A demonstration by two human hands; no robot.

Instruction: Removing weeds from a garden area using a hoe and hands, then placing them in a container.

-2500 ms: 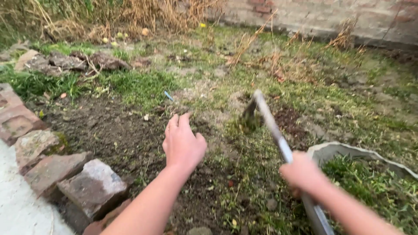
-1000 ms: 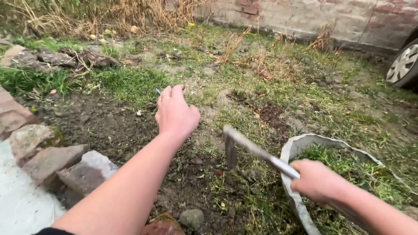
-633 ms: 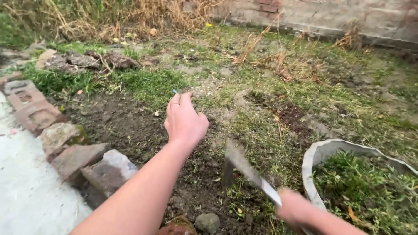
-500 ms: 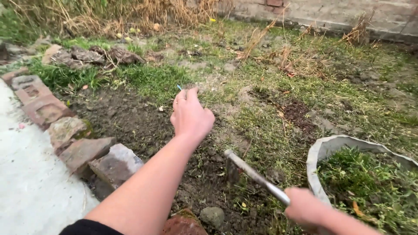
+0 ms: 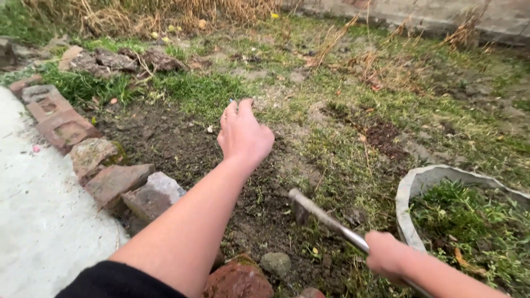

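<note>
The hoe [image 5: 317, 212] is held in the right hand [image 5: 386, 256], which is closed around the lower part of its metal handle; the blade end points away from that hand, up and to the left, and meets the bare soil [image 5: 176, 149] (contact itself is slightly blurred). The left hand [image 5: 243, 135] is stretched out ahead, above the soil, fingers loosely extended and together, holding nothing. Just right of the right hand sits a grey basin [image 5: 411, 187] filled with pulled green weeds [image 5: 469, 226]. Left of the left forearm, a row of worn bricks [image 5: 94, 165] edges a pale concrete slab [image 5: 33, 221]. Beyond the left hand lies patchy grass [image 5: 204, 91], then dry stalks [image 5: 165, 14] at the far edge.
</note>
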